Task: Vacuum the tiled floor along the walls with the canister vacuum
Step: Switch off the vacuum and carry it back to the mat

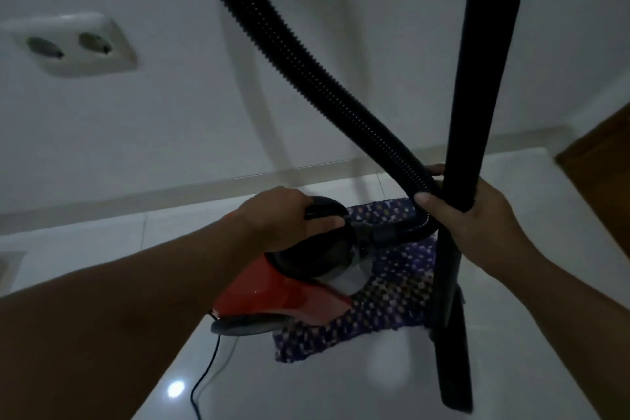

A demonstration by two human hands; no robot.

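A red and black canister vacuum (272, 297) hangs above the white tiled floor (341, 385) near the wall. My left hand (283, 218) grips the black handle on top of it. A ribbed black hose (289, 54) arcs from the top of the view down to the canister's front. My right hand (477, 218) is closed around the rigid black wand (477, 95), which stands almost upright with its lower end (455, 395) close to the floor.
A purple patterned mat (392, 300) lies under the vacuum. The white wall (170, 129) carries a double socket (71, 44) at the left and a pale skirting strip (170, 191). A wooden door edge (603, 153) shows at the right. The black cord (204, 372) trails on the floor.
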